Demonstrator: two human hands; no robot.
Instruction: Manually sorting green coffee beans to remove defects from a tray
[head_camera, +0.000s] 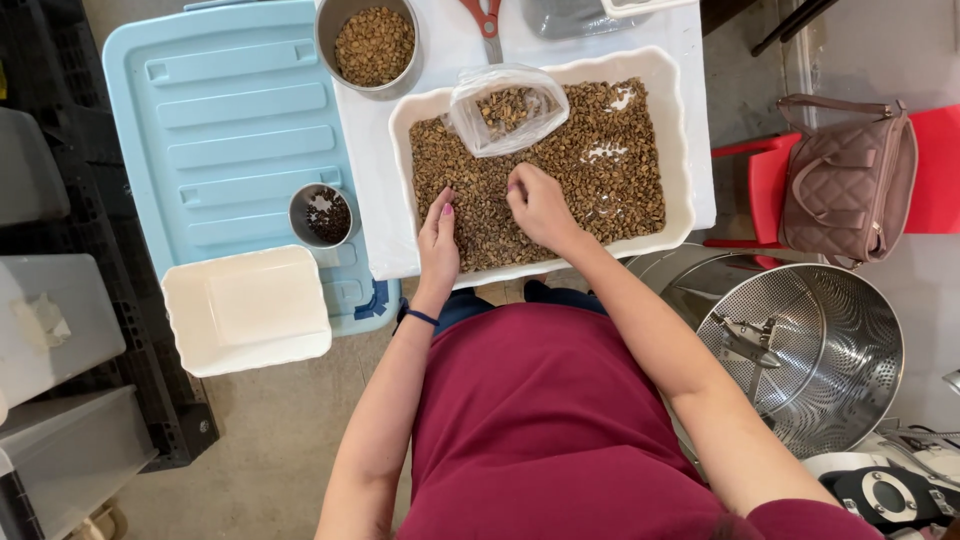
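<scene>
Both hands worked in the white tray (672, 150) of pale brown beans (600, 170) on the counter (370, 200). The left hand (438, 240) lay near the tray's front edge, fingers pressed together and dipped into the beans. The right hand (540, 205) sat further toward the tray's middle, fingers curled as if pinching a bean, though I could not tell for sure. Sorting well here seemed to call for spreading the beans thin. A small steel cup (320, 215) of dark pieces stood left of the tray, and a clear plastic bag (505, 105) lay at the tray's back.
</scene>
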